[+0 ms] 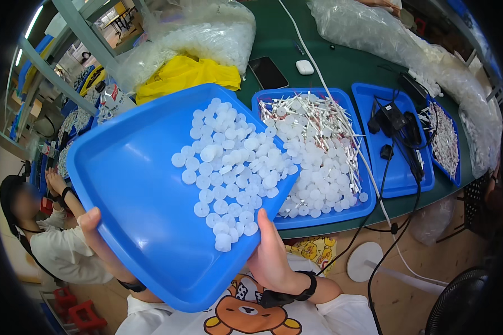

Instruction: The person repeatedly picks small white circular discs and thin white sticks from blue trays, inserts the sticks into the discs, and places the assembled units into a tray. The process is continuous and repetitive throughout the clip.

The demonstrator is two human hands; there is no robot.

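Observation:
A blue plastic tray (145,223) is held up between my hands, tilted down toward its right side. Small translucent white discs (229,167) lie bunched on its right half, reaching the right rim. My left hand (98,231) grips the left edge, thumb over the rim and fingers hidden beneath. On the near right edge, my right hand (271,254) is closed with its thumb up at the rim. Just under the tray's right corner sits a second blue tray (369,190) on the table. Inside it are more white discs (324,181) and a heap of thin white sticks (318,114).
On the green table (282,33) are a phone (268,72), a white case (304,67), a yellow bag (190,75) and clear bags (212,39). Another tray (394,184) holds a black adapter (391,117); cables run across. A person (67,245) sits at left. A fan (458,301) stands lower right.

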